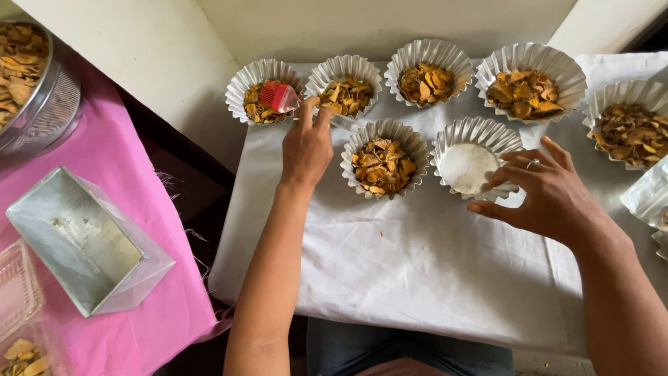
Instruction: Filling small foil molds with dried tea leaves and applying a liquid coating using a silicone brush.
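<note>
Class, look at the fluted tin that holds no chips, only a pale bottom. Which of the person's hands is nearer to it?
Right. The right hand touches the empty fluted tin at its right rim. The left hand is off to its left, holding a red brush.

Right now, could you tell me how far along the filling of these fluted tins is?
Six fluted tins hold dried chips. The left hand holds a red brush over the far-left tin. The right hand touches the empty tin, the only one unfilled.

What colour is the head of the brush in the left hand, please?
Red; the brush head shows best in the head view, over the leftmost mould, held by the left hand.
</note>
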